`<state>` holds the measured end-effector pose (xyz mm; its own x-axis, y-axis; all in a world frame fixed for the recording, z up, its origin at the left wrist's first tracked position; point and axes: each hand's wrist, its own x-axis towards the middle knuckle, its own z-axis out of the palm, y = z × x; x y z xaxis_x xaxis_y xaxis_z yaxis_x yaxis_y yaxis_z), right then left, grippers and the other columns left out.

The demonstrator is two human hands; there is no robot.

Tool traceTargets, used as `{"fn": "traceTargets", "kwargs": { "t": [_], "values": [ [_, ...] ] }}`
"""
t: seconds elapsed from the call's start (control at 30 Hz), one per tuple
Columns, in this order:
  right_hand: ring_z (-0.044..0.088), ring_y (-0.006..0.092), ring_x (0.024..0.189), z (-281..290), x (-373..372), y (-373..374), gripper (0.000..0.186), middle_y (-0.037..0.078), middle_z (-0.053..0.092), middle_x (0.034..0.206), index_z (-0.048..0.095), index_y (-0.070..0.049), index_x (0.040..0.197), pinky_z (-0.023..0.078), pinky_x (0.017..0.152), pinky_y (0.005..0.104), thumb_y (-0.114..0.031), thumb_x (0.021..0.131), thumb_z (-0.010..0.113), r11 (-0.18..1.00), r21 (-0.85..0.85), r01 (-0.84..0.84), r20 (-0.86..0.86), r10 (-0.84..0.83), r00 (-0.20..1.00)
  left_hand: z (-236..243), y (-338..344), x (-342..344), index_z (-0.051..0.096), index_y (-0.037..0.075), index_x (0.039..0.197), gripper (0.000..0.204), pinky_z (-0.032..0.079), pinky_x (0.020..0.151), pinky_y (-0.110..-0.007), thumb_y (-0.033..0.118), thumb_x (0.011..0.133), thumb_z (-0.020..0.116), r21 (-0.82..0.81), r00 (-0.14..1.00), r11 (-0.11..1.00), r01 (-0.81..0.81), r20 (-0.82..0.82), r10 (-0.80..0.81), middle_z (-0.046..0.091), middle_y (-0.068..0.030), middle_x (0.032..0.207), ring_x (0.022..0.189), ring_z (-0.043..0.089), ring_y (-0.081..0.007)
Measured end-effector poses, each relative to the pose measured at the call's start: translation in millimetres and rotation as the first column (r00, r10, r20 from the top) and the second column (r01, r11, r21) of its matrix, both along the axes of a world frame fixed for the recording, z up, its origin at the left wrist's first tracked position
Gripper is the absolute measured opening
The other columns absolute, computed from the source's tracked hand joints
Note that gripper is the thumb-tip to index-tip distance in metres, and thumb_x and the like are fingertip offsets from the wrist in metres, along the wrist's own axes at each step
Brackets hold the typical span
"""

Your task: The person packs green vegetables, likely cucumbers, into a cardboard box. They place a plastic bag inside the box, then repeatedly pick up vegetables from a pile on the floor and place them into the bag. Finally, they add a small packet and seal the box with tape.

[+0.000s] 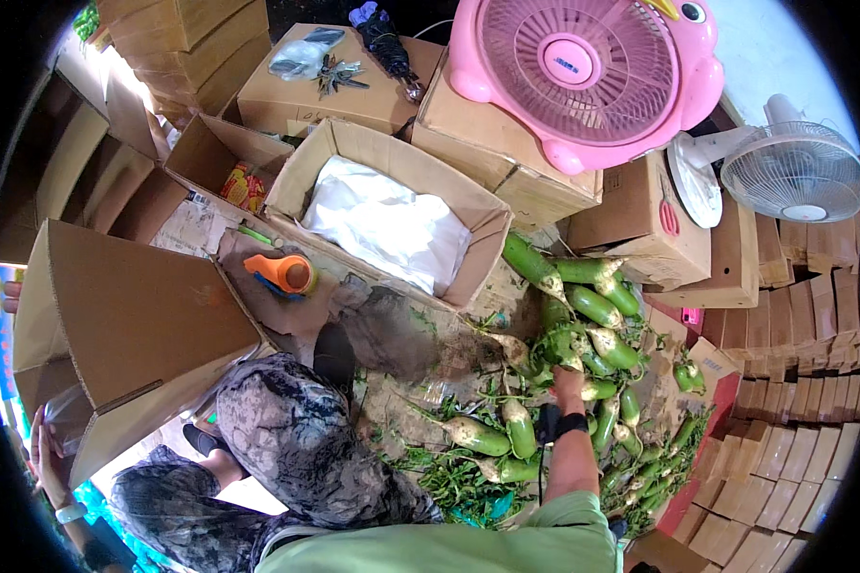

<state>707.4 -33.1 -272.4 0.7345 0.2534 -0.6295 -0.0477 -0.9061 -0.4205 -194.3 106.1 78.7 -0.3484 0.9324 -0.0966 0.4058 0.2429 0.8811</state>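
Observation:
My right hand (568, 384) grips a green radish (562, 346) among a heap of green radishes (613, 349) with white root ends and cut leaves, right of centre on the cardboard-covered floor. Fingertips are partly hidden by the radishes. My left hand (46, 447), at the far left edge, holds the side of a tall open cardboard box (148, 320), near some clear plastic. More radishes (480, 435) lie on loose greens nearer my legs.
An open box with white sheeting (291, 220) stands ahead, near an orange tape dispenser (287, 274). A pink fan (506, 86), white fan (793, 172) and red scissors (671, 215) sit on boxes behind. Stacked cartons (784, 401) line the right side.

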Motion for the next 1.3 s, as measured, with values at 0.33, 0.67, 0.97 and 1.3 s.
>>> {"fn": "traceTargets", "kwargs": {
  "t": [0.33, 0.67, 0.97, 1.3],
  "values": [
    [0.057, 0.0176, 0.069, 3, -115, 19, 0.016, 0.010, 0.063, 0.075, 0.060, 0.002, 0.087, 0.045, 0.065, 0.0302, -0.012, 0.080, 0.058, 0.847, 0.262, -0.463, 0.155, 0.437, 0.886, 0, -3, 9, 0.045, -0.001, 0.127, 0.039, 0.026, 0.051, -0.013, 0.017, 0.092, 0.048, -0.014, 0.997, 0.997, 0.070, 0.021, -0.070, 0.053, 0.0017, 0.086, 0.056, 0.032, 0.0008],
    [0.060, 0.0320, 0.083, 13, -215, -29, 0.025, 0.014, 0.064, 0.089, 0.064, -0.010, 0.092, 0.047, 0.073, 0.0415, -0.028, 0.082, 0.051, 0.240, 0.065, -0.969, -0.236, 0.947, 0.218, 0, 3, 27, 0.043, -0.002, 0.128, 0.039, 0.026, 0.054, -0.013, 0.015, 0.093, 0.046, -0.001, 0.996, 0.998, 0.063, 0.061, -0.063, 0.051, 0.0023, 0.083, 0.057, 0.030, 0.0008],
    [0.062, 0.0262, 0.073, -3, -198, -41, 0.030, 0.012, 0.063, 0.077, 0.065, -0.009, 0.092, 0.049, 0.070, 0.0366, -0.035, 0.079, 0.061, 0.297, -0.195, -0.935, -0.162, 0.930, 0.329, 0, 9, 37, 0.043, -0.003, 0.128, 0.039, 0.026, 0.055, -0.014, 0.014, 0.093, 0.044, -0.024, 0.996, 0.996, 0.086, 0.023, -0.085, 0.050, 0.0012, 0.084, 0.059, 0.031, -0.0009],
    [0.052, 0.0313, 0.106, -8, -218, 78, 0.076, 0.020, 0.051, 0.116, 0.037, 0.001, 0.123, 0.045, 0.086, 0.0393, -0.027, 0.065, 0.078, 0.992, -0.009, -0.125, -0.055, 0.125, 0.991, 9, 0, 38, 0.043, -0.004, 0.128, 0.040, 0.027, 0.054, -0.015, 0.015, 0.092, 0.045, -0.038, 0.997, 0.998, 0.046, -0.059, -0.048, 0.048, 0.0016, 0.080, 0.059, 0.033, -0.0017]
  ]
}}
